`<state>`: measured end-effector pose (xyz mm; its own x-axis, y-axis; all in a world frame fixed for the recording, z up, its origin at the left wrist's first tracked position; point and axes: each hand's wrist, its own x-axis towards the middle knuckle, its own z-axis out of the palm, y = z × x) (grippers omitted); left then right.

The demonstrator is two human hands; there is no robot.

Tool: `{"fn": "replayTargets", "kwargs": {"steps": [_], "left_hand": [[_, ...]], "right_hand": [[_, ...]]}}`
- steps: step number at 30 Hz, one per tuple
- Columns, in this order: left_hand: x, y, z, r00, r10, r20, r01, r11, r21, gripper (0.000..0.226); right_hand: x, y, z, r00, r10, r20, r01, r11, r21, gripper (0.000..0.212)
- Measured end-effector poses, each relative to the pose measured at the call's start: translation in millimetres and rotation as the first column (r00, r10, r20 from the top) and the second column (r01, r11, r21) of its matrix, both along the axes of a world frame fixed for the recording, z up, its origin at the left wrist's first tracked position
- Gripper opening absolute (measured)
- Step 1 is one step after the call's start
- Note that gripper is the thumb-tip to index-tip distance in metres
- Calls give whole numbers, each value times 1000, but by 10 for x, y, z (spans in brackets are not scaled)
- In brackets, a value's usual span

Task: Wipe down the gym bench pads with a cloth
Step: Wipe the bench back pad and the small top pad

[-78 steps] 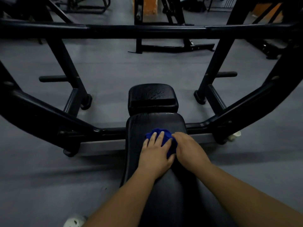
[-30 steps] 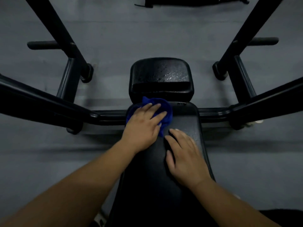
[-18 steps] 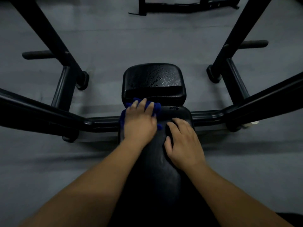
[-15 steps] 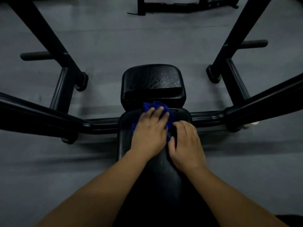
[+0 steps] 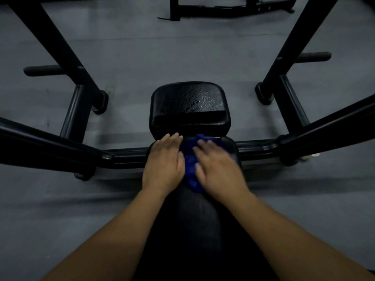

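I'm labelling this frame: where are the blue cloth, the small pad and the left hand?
blue cloth (image 5: 189, 164), head view, its bunched middle.
small pad (image 5: 188, 100), head view, shiny top face.
left hand (image 5: 163, 162), head view, its back.

Slanted frame bars (image 5: 50, 145) flank the long pad (image 5: 194, 220) on both sides; the small pad (image 5: 188, 102) stands just ahead.

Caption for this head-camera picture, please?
Right hand on a blue cloth, left hand beside it, at the far end of the long bench pad.

The blurred right hand (image 5: 218, 170) hides much of the blue cloth (image 5: 189, 165).
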<state>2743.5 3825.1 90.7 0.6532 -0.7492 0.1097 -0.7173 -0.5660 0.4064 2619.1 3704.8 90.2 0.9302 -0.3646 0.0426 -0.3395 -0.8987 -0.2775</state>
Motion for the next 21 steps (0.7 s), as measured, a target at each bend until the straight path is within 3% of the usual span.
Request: {"fn": "replayTargets", "kwargs": {"steps": [3, 5, 8, 10, 14, 15, 18, 21], "left_hand": [[3, -24, -34, 998, -7, 59, 3, 998, 67, 59], [-1, -52, -17, 999, 21, 32, -24, 995, 95, 64], [-28, -43, 27, 999, 43, -29, -40, 995, 96, 73], [-26, -34, 30, 1000, 23, 0, -23, 994, 107, 72], [-29, -45, 9, 999, 40, 28, -43, 994, 105, 67], [-37, -32, 1, 999, 36, 31, -39, 994, 106, 67], [-29, -7, -6, 999, -7, 43, 0, 987, 160, 69], [-16, -28, 34, 999, -23, 44, 12, 975, 222, 68]], "right_hand": [[181, -331, 43, 960, -277, 25, 278, 960, -32, 52], [387, -129, 20, 937, -346, 46, 346, 938, 3, 53], [185, 157, -37, 996, -85, 33, 84, 996, 43, 56], [-16, -91, -15, 999, 52, 14, -51, 999, -11, 54], [248, -316, 7, 972, -237, 9, 237, 971, -29, 58], [306, -194, -13, 969, -245, 9, 246, 969, -36, 59], [210, 32, -50, 996, -90, 17, 91, 996, -16, 62], [89, 36, 31, 999, -44, -29, 45, 998, 35, 61]]}}
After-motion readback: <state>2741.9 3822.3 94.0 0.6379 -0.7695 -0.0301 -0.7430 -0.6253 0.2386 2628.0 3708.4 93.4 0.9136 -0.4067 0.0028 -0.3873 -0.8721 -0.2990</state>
